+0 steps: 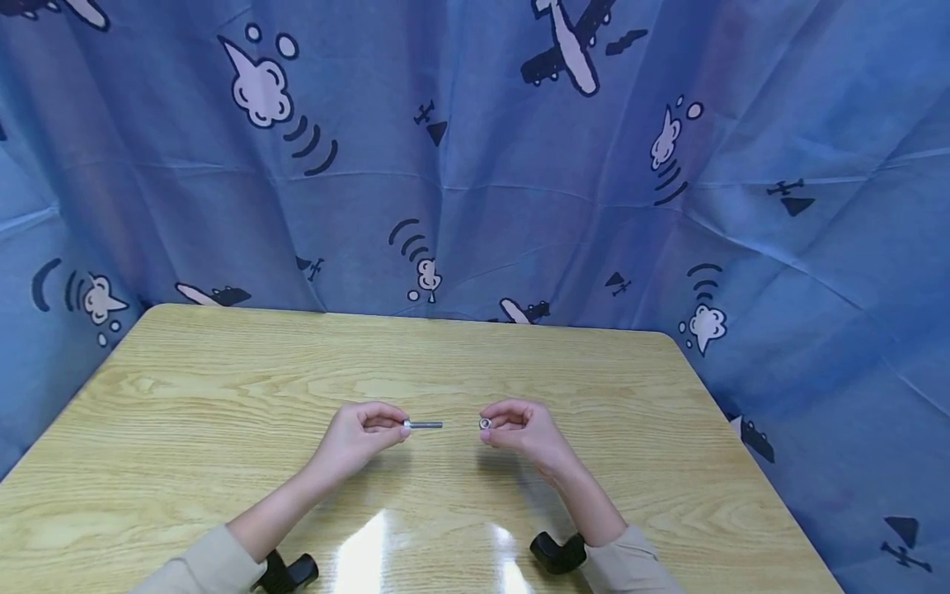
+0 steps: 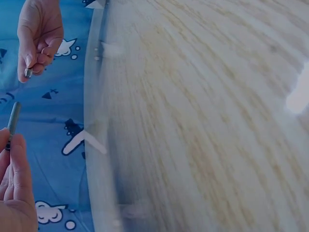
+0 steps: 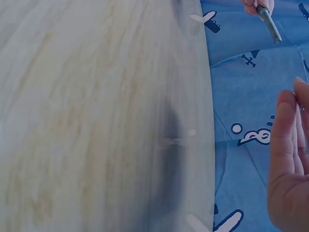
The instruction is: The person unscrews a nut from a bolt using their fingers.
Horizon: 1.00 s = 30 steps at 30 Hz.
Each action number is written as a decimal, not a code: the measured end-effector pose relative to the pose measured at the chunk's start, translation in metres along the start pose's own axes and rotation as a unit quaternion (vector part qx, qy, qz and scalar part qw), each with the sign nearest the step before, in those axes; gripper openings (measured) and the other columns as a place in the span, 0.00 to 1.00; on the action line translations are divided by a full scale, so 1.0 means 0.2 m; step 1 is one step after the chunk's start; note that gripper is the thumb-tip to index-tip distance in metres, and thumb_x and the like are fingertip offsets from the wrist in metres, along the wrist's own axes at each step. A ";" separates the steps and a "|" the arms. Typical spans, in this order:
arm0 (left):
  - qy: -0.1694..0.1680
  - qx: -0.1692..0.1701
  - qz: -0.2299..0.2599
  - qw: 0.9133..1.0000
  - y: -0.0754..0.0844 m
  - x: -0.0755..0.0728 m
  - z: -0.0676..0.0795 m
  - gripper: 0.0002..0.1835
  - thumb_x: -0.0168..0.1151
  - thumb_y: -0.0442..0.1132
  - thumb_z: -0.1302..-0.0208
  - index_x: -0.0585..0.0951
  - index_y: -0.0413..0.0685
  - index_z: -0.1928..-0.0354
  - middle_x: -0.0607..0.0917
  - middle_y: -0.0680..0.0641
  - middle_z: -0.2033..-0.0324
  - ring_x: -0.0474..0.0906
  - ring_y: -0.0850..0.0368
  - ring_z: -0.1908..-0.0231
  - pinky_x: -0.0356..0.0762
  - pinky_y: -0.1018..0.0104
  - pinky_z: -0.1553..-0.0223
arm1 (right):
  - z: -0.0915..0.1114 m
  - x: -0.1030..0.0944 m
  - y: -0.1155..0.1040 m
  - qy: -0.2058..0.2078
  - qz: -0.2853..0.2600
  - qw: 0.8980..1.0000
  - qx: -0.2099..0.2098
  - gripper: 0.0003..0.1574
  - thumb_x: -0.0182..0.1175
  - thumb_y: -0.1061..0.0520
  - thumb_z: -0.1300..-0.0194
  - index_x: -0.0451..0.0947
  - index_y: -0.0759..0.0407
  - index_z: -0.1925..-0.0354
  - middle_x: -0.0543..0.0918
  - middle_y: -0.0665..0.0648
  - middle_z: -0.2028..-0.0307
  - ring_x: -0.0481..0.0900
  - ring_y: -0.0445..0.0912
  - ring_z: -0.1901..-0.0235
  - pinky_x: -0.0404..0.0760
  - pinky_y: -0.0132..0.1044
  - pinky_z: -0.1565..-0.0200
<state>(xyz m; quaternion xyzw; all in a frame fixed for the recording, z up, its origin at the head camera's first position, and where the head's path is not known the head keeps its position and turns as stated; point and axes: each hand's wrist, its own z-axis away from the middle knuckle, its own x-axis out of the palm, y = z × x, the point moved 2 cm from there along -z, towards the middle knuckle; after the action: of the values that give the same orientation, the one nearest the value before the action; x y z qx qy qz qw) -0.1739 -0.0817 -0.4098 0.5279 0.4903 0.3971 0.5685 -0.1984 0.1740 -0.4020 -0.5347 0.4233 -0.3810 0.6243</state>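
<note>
My left hand (image 1: 361,432) pinches a metal bolt (image 1: 426,425) by its head end, between thumb and fingertips. The threaded shank points right, toward the other hand, and its threads show in the left wrist view on the bolt (image 2: 15,117). Across a small gap, my right hand (image 1: 524,430) pinches a small metal nut (image 1: 486,423) with its hole visible from above. Bolt and nut are apart, at about the same height in the head view. In the right wrist view the right fingers (image 3: 286,116) mostly hide the nut.
Both hands are over a light wood-grain table (image 1: 260,363). Behind it hangs a blue curtain (image 1: 482,206) printed with planes and clouds. Black wrist mounts (image 1: 558,553) sit at the sleeve cuffs. Bright light reflections lie on the table's near part.
</note>
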 end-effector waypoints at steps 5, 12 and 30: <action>0.001 -0.003 -0.004 1.000 -0.02 0.01 -0.01 0.14 0.67 0.36 0.44 0.81 0.34 0.59 0.85 0.42 0.65 0.83 0.51 0.64 0.80 0.61 0.65 | -0.01 0.00 0.04 0.004 -0.001 1.000 0.002 0.22 0.65 0.70 0.49 0.72 0.80 0.56 0.80 0.50 0.74 0.80 0.40 0.74 0.80 0.31 0.67; 0.008 -0.006 -0.011 1.000 -0.06 0.02 -0.03 0.12 0.67 0.34 0.45 0.82 0.34 0.60 0.85 0.42 0.66 0.82 0.52 0.65 0.78 0.66 0.69 | -0.04 0.00 0.09 -0.001 0.004 1.000 0.018 0.19 0.66 0.70 0.49 0.74 0.76 0.58 0.80 0.51 0.74 0.79 0.40 0.73 0.81 0.32 0.66; 0.023 0.010 -0.073 0.997 -0.14 0.08 -0.09 0.06 0.67 0.30 0.47 0.82 0.36 0.66 0.85 0.45 0.72 0.83 0.52 0.70 0.77 0.72 0.71 | -0.09 0.03 0.15 0.002 -0.001 0.999 0.046 0.19 0.63 0.72 0.49 0.74 0.77 0.57 0.80 0.50 0.77 0.81 0.42 0.73 0.82 0.35 0.65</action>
<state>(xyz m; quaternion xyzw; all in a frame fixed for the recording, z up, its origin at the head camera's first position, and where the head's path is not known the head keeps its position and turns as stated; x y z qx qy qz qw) -0.1910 -0.0666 -0.4382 0.4870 0.5443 0.3613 0.5797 -0.2120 0.1670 -0.4341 -0.5050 0.4059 -0.4016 0.6472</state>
